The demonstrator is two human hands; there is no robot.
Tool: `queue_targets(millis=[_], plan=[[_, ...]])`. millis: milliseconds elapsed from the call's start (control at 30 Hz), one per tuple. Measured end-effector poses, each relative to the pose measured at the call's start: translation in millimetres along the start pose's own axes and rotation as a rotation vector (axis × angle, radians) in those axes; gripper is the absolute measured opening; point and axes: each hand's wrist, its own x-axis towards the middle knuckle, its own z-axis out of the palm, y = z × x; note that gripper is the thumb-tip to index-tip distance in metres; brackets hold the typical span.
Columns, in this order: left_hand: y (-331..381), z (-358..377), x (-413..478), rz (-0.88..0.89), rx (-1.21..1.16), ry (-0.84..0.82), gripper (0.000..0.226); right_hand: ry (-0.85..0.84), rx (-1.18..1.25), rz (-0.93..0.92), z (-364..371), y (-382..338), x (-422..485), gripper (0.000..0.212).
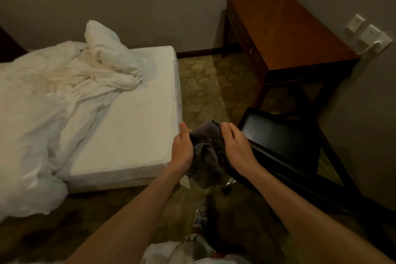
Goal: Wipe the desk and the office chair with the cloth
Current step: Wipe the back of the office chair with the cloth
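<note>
Head view: the left hand (183, 148) grips one side of the bunched grey cloth (206, 150), the right hand (235, 148) the other, held in the air beside the office chair (278, 137). The cloth looks soft, light and floppy, so it is best folded into a palm-held pad for the worktop (289, 34).

Both hands, left (182, 150) and right (236, 148), grip a bunched grey cloth (206, 152) beside the black office chair (278, 137).
</note>
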Motion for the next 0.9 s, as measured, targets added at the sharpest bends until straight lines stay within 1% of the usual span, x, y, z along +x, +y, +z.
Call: queue_targets(millis=[100, 167, 233, 300, 367, 433, 500, 533, 600, 700, 733, 767, 800, 867, 900], plan=[[-17.0, -0.2, -6.3, -0.020, 0.058, -0.019, 0.070, -0.094, 0.134, 0.132, -3.0, 17.6, -16.0, 0.036], [-26.3, 2.5, -6.2, -0.007, 0.083, -0.056, 0.070, -0.132, 0.118, 0.135, -2.8, 29.5, -23.5, 0.027], [-37.1, 9.6, -2.2, -0.015, 0.106, -0.081, 0.072, -0.114, 0.013, 0.118, -2.4, 41.8, -27.8, 0.016], [-49.3, 16.9, 4.2, -0.013, 0.088, -0.126, 0.070, -0.073, -0.019, 0.125, -1.8, 53.9, -27.4, 0.010], [-59.7, 20.6, 10.8, -0.002, 0.068, -0.178, 0.068, -0.014, -0.023, 0.140, -0.2, 63.4, -25.5, 0.009], [-73.4, 20.8, 21.0, 0.022, 0.071, -0.252, 0.066, 0.040, -0.080, 0.130, 4.4, 75.4, -21.2, 0.012], [-87.1, 19.6, 27.6, 0.073, 0.039, -0.330, 0.061, 0.067, -0.141, 0.117, 10.0, 89.7, -16.8, 0.014], [-92.8, 20.5, 35.3, 0.128, 0.024, -0.362, 0.058, 0.086, -0.172, 0.109, 14.9, 98.3, -9.8, 0.017], [-104.6, 20.7, 42.0, 0.241, 0.039, -0.405, 0.048, 0.103, -0.199, 0.118, 22.2, 116.2, -3.9, 0.027], [-127.2, 25.3, 61.2, 0.354, 0.146, -0.474, 0.025, 0.115, -0.204, 0.179, 29.5, 153.0, 11.1, 0.045], [-138.4, 27.6, 70.7, 0.396, 0.179, -0.479, 0.017, 0.135, -0.260, 0.177, 29.9, 166.4, 17.6, 0.048], [-146.8, 30.9, 79.9, 0.434, 0.215, -0.492, 0.012, 0.157, -0.334, 0.150, 28.6, 177.3, 24.1, 0.046], [-161.4, 34.8, 88.5, 0.460, 0.238, -0.501, 0.010, 0.184, -0.400, 0.106, 28.7, 191.5, 28.4, 0.043], [-185.9, 45.2, 104.2, 0.505, 0.219, -0.504, 0.021, 0.235, -0.465, -0.014, 33.8, 216.4, 35.5, 0.036], [-201.8, 48.6, 109.0, 0.503, 0.194, -0.497, 0.025, 0.248, -0.493, -0.044, 39.8, 229.4, 33.9, 0.034]])
